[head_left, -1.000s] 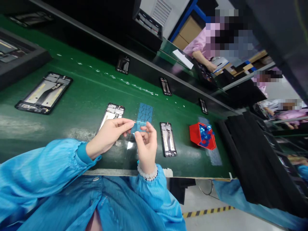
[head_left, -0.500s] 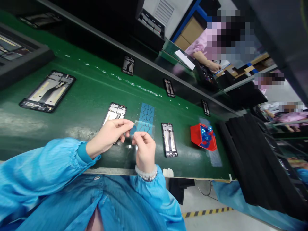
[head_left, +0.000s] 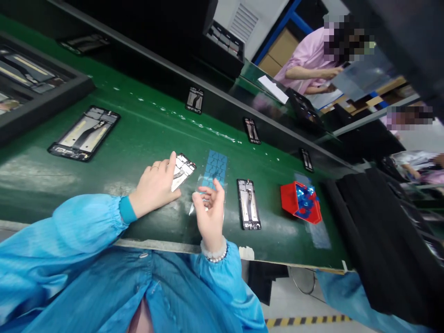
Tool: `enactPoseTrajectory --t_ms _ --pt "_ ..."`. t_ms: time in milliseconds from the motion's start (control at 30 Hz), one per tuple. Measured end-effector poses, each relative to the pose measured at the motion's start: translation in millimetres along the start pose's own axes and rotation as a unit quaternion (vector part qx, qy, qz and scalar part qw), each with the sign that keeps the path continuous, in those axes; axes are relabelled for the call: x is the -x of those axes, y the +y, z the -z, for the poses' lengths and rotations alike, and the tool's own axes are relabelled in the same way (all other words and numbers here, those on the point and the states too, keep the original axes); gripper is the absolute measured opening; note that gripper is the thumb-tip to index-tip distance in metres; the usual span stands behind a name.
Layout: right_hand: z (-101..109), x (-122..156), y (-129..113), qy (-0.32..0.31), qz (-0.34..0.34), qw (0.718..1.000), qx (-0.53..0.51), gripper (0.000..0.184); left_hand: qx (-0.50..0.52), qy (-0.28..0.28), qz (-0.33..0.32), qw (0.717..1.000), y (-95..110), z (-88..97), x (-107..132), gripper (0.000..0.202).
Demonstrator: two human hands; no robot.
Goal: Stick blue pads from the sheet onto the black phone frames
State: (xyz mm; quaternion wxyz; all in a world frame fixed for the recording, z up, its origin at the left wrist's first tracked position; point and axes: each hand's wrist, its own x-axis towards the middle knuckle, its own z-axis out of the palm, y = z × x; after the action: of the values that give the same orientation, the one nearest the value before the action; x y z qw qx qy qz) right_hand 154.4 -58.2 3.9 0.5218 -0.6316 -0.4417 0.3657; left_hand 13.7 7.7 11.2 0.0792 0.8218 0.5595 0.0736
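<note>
My left hand (head_left: 154,187) spans an opened phone (head_left: 183,170), gripping it between thumb and fingers. The phone lies tilted on the green bench, its inner parts facing up and its lower end hidden by the hand. My right hand (head_left: 211,215) hovers just right of it, thumb and fingers apart, with nothing visible in them. Behind those fingers lies a clear sheet of blue die-cut stickers (head_left: 217,166), partly covered. Another opened phone (head_left: 249,204) rests right of the sheet.
One more opened phone (head_left: 85,133) lies left, near a black foam tray (head_left: 78,88) holding phones. A red bin (head_left: 289,199) with blue film scraps stands right, before a black stack (head_left: 367,217). A dark shiny panel (head_left: 222,108) runs behind. A co-worker in pink (head_left: 305,58) sits beyond.
My hands have parted. The left moved from pinching a blue piece at the right hand onto the phone, which is now turned clockwise. The right hand's fingers have spread.
</note>
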Motion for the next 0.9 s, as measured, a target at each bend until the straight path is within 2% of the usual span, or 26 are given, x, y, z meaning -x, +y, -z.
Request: enactPoseTrajectory --t_ms 67,100,200,267,367,400,433,500,533,633,700,900 --pt "-4 1 3 0.005 0.003 1.0 0.01 0.086 0.055 0.018 -0.007 0.998 6 0.7 7 0.093" --pt "-5 2 3 0.013 0.0 1.0 -0.005 0.09 0.09 0.028 -0.019 0.995 9 0.7 12 0.096" --pt "-4 2 -1 0.059 0.008 0.995 -0.085 0.082 0.234 0.041 -0.056 0.97 17 -0.5 21 0.106" --pt "2 2 -4 0.07 0.014 0.991 -0.112 0.078 0.379 0.011 -0.046 0.924 19 -1.5 20 0.106" --pt "14 0 -7 0.053 0.01 0.992 -0.112 0.073 0.572 -0.055 -0.018 0.819 18 -2.3 11 0.082" --pt "18 0 -7 0.072 0.024 0.992 -0.101 0.066 0.602 -0.068 -0.016 0.796 17 -2.3 7 0.074" --pt "23 -1 -8 0.104 0.05 0.99 -0.082 0.054 0.614 -0.074 -0.018 0.785 16 -2.3 5 0.068" --pt "29 -2 -10 0.155 0.109 0.982 -0.015 0.024 0.607 -0.073 -0.017 0.792 15 -2.0 3 0.064" --pt "31 -3 -12 0.155 0.129 0.979 0.027 0.012 0.597 -0.072 -0.015 0.799 14 -1.7 4 0.064" --pt "30 -4 -18 0.081 0.132 0.979 0.131 0.016 0.579 -0.087 -0.006 0.811 15 -0.4 7 0.066" --pt "27 -5 -19 0.039 0.125 0.978 0.164 0.016 0.572 -0.098 0.001 0.814 15 0.3 8 0.067" --pt "22 -12 -20 0.013 0.129 0.973 0.189 0.017 0.55 -0.104 -0.006 0.829 13 -1.1 10 0.068"
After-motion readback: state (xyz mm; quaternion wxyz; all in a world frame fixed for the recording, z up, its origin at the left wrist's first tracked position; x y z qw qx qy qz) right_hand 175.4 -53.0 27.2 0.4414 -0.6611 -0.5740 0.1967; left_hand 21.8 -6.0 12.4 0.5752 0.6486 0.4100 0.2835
